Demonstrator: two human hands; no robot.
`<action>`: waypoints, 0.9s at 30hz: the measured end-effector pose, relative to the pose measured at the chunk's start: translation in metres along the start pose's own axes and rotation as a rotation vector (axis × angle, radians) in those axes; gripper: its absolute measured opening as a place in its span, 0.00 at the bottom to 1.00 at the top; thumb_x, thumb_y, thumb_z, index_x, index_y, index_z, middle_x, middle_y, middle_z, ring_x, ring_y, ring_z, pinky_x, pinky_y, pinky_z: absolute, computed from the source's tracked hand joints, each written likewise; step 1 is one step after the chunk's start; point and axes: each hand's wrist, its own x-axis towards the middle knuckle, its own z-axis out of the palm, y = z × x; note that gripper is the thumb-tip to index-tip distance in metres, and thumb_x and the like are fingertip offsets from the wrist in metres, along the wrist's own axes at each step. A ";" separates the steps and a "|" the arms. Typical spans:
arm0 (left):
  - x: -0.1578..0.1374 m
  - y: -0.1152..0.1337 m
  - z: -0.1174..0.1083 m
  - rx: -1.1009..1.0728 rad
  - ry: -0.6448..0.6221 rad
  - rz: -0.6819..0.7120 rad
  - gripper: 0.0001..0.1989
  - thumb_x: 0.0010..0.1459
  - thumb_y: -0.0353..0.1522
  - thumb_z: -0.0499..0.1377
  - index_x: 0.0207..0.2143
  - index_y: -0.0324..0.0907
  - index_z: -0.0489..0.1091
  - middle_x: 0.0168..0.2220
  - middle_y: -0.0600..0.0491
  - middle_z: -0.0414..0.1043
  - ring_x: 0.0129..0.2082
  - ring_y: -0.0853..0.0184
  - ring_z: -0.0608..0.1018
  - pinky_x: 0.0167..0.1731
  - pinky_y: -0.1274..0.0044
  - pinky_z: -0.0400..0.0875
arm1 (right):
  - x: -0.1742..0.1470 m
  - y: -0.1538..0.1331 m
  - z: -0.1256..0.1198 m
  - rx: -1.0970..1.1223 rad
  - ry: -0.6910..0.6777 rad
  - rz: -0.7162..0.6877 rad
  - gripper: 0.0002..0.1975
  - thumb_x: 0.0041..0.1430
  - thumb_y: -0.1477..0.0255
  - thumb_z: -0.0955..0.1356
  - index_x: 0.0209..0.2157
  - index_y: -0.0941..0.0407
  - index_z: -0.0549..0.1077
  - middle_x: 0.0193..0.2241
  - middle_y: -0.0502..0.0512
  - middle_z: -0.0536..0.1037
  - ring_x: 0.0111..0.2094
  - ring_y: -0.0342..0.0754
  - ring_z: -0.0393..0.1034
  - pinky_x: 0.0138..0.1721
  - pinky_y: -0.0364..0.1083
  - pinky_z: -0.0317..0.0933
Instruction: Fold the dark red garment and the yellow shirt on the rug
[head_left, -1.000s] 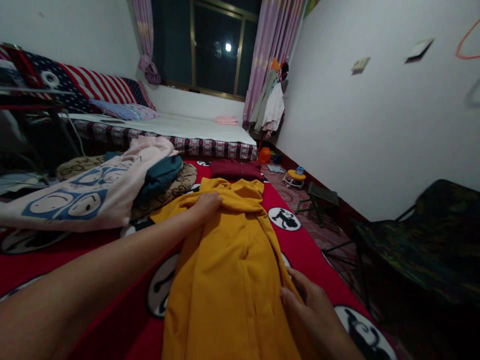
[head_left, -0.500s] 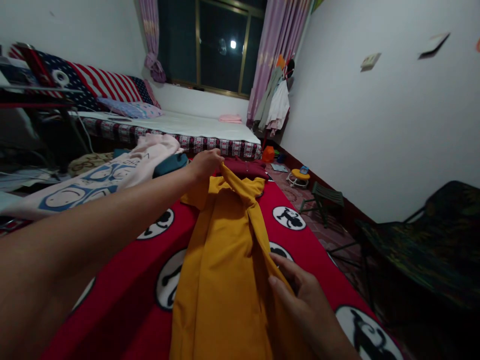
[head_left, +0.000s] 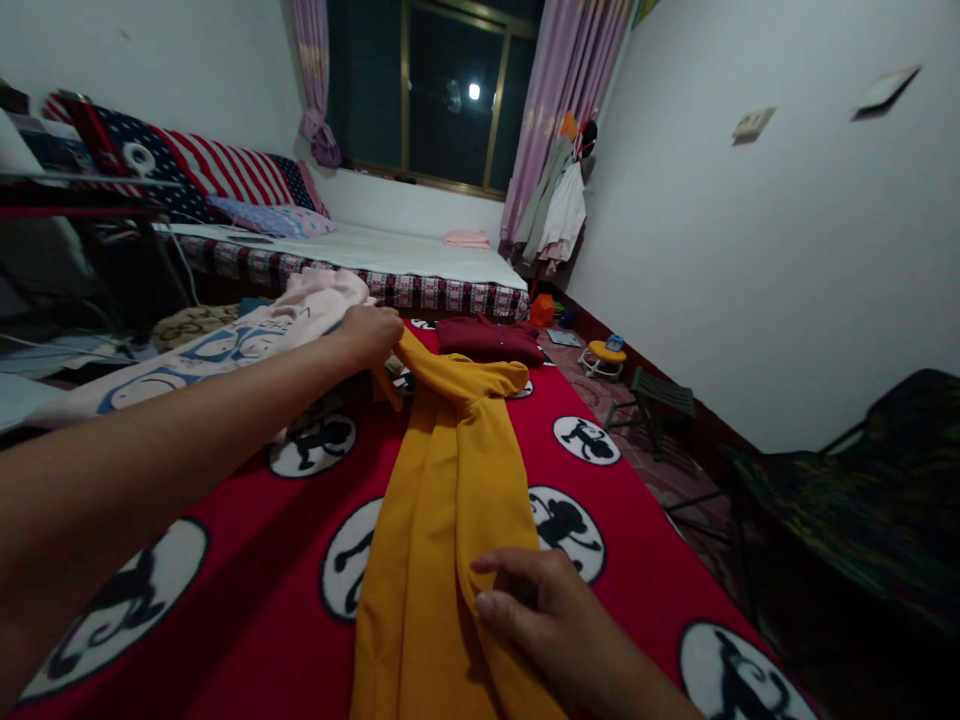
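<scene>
A long yellow dress (head_left: 435,500) stretches away from me, its lower end running past the bottom of the view. At its far end, my left hand (head_left: 371,335) is closed on the cloth and lifts a corner of it, with the arm reaching across from the left. Nearer to me, my right hand (head_left: 551,615) has thumb and forefinger at the edge of a lengthwise fold, gripping the cloth there; its other fingers are curled and partly hidden. The right side of the dress lies folded over the middle. Beneath is a red blanket (head_left: 262,560) with black monkeys in white circles.
Beyond the dress lies a folded dark red garment (head_left: 491,340). To the left is a pale pink garment (head_left: 300,310) with blue cartoon prints. A folding chair (head_left: 862,490), a small green stool (head_left: 660,395) and a yellow stool (head_left: 604,352) stand to the right.
My left hand has moved left with the far corner of the dress. My right hand has carried the right edge left, over the dress's middle, making the dress narrower.
</scene>
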 end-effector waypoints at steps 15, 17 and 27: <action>-0.026 0.107 0.077 -0.411 0.215 0.134 0.16 0.59 0.26 0.53 0.46 0.44 0.75 0.51 0.47 0.70 0.50 0.60 0.71 0.51 0.69 0.65 | 0.228 0.061 -0.129 0.035 0.650 0.002 0.20 0.45 0.82 0.63 0.42 0.60 0.72 0.36 0.55 0.75 0.20 0.40 0.70 0.19 0.41 0.66; -0.002 0.086 0.086 -0.365 0.167 0.034 0.20 0.58 0.24 0.52 0.51 0.43 0.71 0.51 0.47 0.70 0.51 0.61 0.71 0.52 0.70 0.65 | 0.248 0.065 -0.136 0.018 0.644 0.003 0.22 0.44 0.83 0.62 0.43 0.59 0.72 0.37 0.57 0.75 0.20 0.40 0.69 0.19 0.42 0.68; 0.037 0.039 0.110 -0.152 -0.121 -0.071 0.17 0.57 0.39 0.60 0.45 0.38 0.73 0.44 0.41 0.75 0.47 0.51 0.74 0.49 0.64 0.62 | 0.294 0.064 -0.164 -0.173 0.330 -0.248 0.37 0.39 0.81 0.65 0.57 0.56 0.68 0.51 0.59 0.73 0.22 0.36 0.64 0.24 0.39 0.62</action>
